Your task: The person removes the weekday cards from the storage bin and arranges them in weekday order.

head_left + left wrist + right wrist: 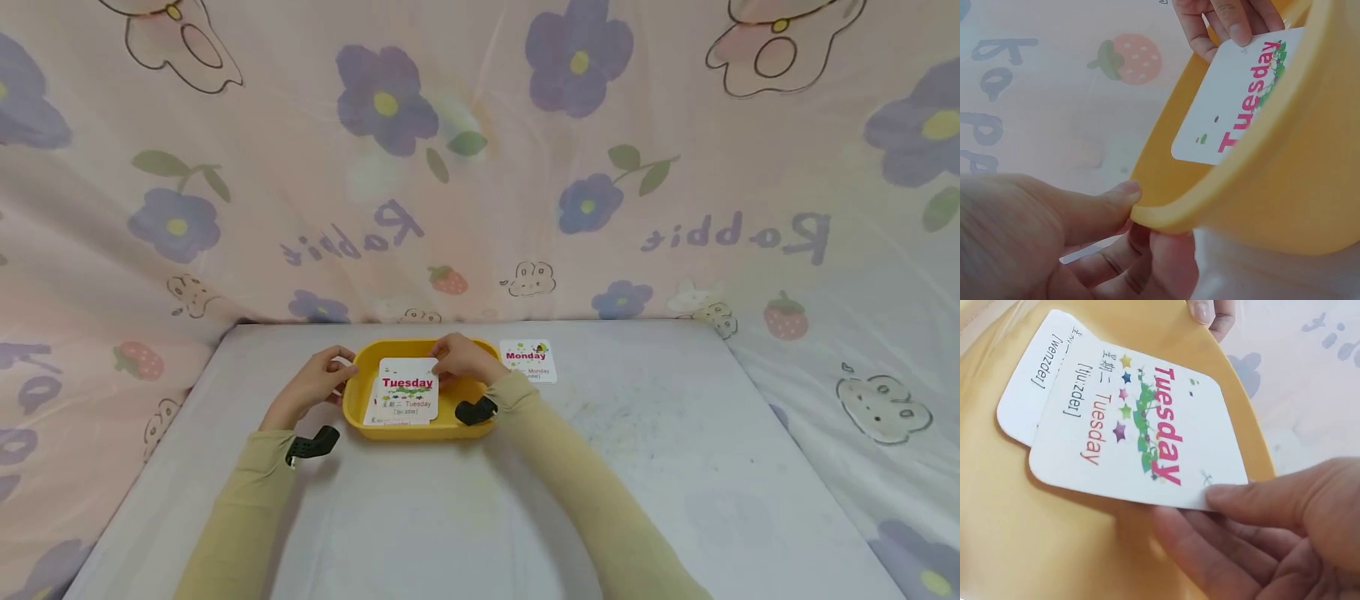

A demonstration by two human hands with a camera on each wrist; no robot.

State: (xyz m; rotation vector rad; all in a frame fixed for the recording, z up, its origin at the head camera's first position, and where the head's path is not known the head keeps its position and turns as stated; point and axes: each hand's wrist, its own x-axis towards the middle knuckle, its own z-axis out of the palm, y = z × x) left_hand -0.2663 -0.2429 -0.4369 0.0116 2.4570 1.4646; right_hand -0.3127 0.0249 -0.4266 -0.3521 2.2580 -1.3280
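A white flashcard printed "Tuesday" is pinched at its upper right edge by my right hand, thumb on top and fingers beneath. It lies over another white card inside a yellow tray; that lower card is mostly covered. My left hand grips the tray's left rim between thumb and fingers, seen closely in the left wrist view. Just right of the tray, a "Monday" card lies face up on the table, partly hidden behind my right wrist.
The table has a white cover. A pink patterned curtain with flowers and rabbits rises at its back edge and sides. A black wrist device sits on my left wrist, another on my right.
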